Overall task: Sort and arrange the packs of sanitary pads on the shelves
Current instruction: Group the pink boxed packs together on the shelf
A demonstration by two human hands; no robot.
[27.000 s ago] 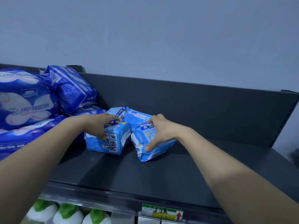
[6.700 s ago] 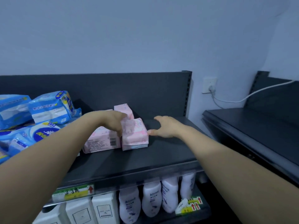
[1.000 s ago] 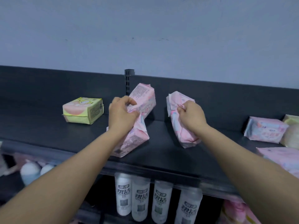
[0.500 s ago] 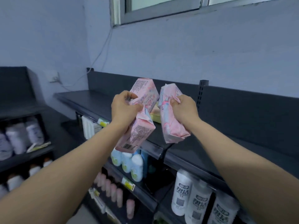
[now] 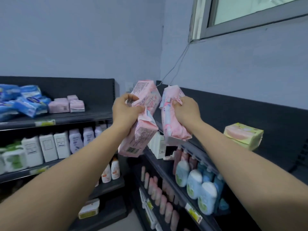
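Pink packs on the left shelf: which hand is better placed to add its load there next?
Left, probably. The left hand, gripping two pink packs, is on the side of the shelved pink packs; the right hand, gripping one pack, would have to cross it.

Corner of pale blue-grey walls (image 5: 75,39); window (image 5: 250,10) upper right; dark shelving (image 5: 93,90) along both walls; thin cable (image 5: 179,61) below window

My left hand (image 5: 127,112) grips two pink packs (image 5: 139,137), my right hand (image 5: 185,112) another pink pack (image 5: 173,129), side by side at twelve o'clock. Blue packs (image 5: 25,102) lie on a shelf (image 5: 75,117) at nine o'clock, a green pack (image 5: 243,135) at three.
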